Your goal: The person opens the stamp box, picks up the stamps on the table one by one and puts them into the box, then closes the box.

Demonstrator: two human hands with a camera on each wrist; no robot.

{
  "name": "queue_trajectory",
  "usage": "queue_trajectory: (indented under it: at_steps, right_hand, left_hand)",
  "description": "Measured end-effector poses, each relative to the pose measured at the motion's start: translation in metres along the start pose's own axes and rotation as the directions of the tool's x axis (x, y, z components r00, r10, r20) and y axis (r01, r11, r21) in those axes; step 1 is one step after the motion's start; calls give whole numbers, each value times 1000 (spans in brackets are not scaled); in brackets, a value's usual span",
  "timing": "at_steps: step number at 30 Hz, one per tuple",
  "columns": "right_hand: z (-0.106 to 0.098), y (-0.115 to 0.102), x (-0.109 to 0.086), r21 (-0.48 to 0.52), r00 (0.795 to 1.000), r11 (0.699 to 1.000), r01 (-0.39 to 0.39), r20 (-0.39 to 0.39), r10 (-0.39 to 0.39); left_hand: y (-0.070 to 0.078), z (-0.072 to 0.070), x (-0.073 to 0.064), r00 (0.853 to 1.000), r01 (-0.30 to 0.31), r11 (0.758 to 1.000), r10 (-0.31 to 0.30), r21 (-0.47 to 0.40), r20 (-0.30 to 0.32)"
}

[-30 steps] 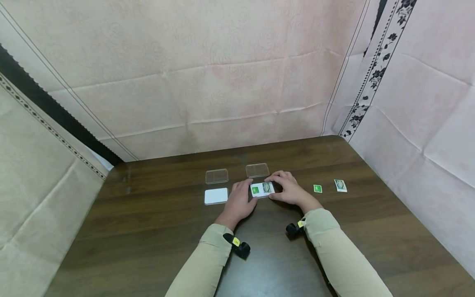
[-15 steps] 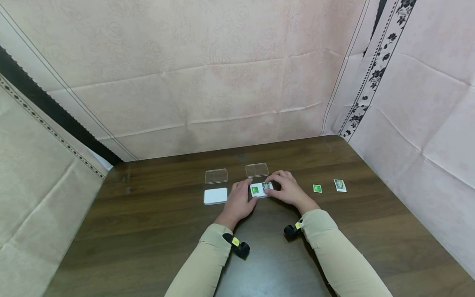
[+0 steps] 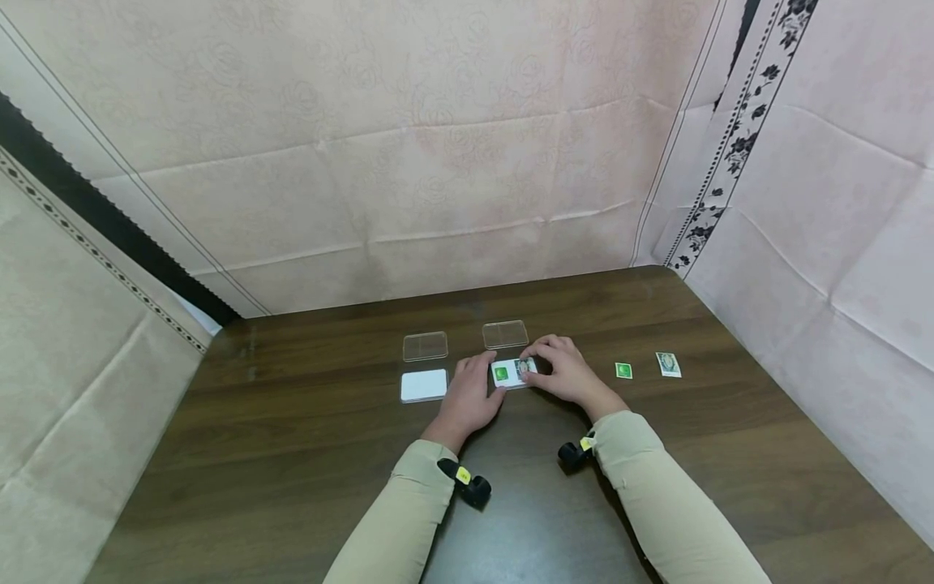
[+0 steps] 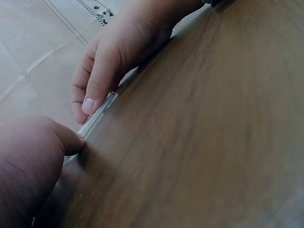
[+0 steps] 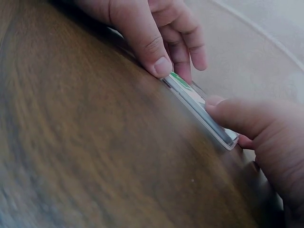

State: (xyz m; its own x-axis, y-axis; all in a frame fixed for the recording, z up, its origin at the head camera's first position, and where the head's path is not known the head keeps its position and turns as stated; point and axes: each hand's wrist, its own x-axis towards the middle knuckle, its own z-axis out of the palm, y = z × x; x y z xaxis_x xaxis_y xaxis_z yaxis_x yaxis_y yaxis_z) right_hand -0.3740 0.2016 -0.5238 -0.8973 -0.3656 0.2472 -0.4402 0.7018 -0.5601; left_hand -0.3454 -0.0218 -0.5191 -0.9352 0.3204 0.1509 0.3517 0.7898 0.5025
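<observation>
A flat white case [image 3: 512,375] lies on the table, clear-edged in the right wrist view. Its top carries a small green square [image 3: 501,374] at the left and a grey-green printed label [image 3: 522,364] at the right. My left hand [image 3: 470,395] holds the left end, thumb at the near edge and fingers at the far edge. With its thumb pressed on the printed label, my right hand [image 3: 567,373] grips the right end, its fingers bent over the far edge. Part of the label is hidden under that thumb [image 5: 228,111].
Left of the case lies another white case [image 3: 424,386]. Two transparent lids, a left lid [image 3: 426,346] and a right lid [image 3: 505,334], lie behind. To the right are a loose green square [image 3: 623,371] and a printed label piece [image 3: 668,365] on the wooden table [image 3: 350,487].
My right thumb has moved from the case's near right corner onto the printed label. The left hand has stayed at the left end, and the case has hardly moved.
</observation>
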Motion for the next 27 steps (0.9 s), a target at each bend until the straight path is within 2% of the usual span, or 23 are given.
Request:
queue_trajectory:
  at_steps: [18, 23, 27]
  right_hand:
    - [-1, 0, 1, 2, 1000, 1000, 10, 7, -10]
    - [-2, 0, 1, 54, 1000, 999, 6, -14, -5]
    - [-1, 2, 1, 117, 998, 993, -2, -61, 9]
  left_hand:
    - [-1, 0, 1, 1000, 1, 1000, -1, -2, -3]
    - [-1, 0, 1, 1000, -1, 1000, 1, 1, 1]
    - [0, 0, 0, 1000, -1, 1000, 1, -22, -3]
